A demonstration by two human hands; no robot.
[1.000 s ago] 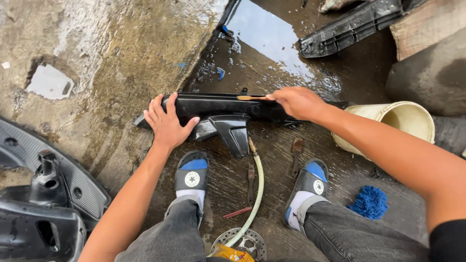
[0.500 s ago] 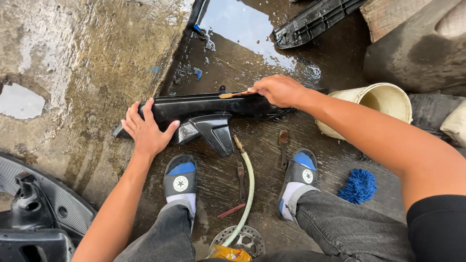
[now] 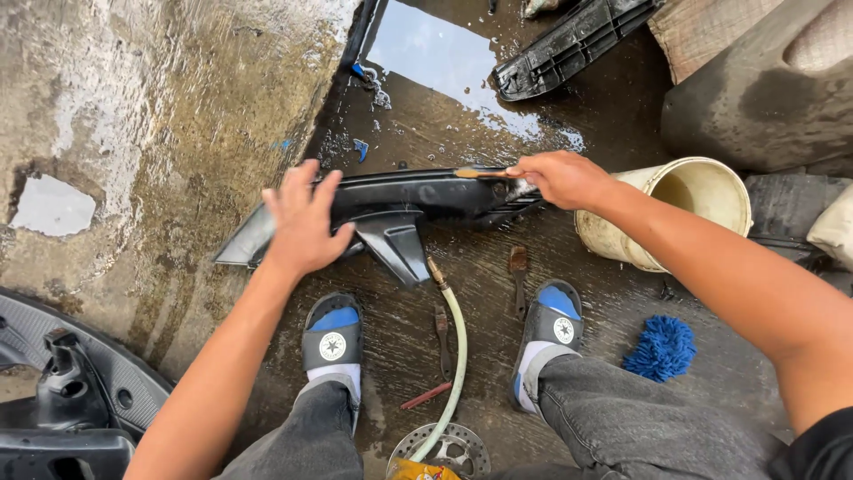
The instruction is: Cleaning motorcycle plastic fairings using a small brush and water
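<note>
A long black plastic body panel (image 3: 418, 203) lies across the wet ground in front of my feet. My left hand (image 3: 302, 222) rests flat on its left part, fingers spread, steadying it. My right hand (image 3: 558, 178) is closed on a small brush (image 3: 484, 174) with a tan handle, held against the panel's upper right edge. A pale green hose (image 3: 453, 351) runs from under the panel back between my two blue and black sandals.
A cream bucket (image 3: 675, 209) lies tilted at my right. A blue wash mitt (image 3: 662, 348) sits by my right foot. Another black panel (image 3: 573, 40) lies beyond a puddle (image 3: 435, 58). A grey vehicle part (image 3: 62, 400) is at lower left, a brake disc (image 3: 444, 449) at the bottom.
My left hand has slid right along the panel and lifted slightly. My right hand with the brush stays at the panel's right end. The view has shifted a little.
</note>
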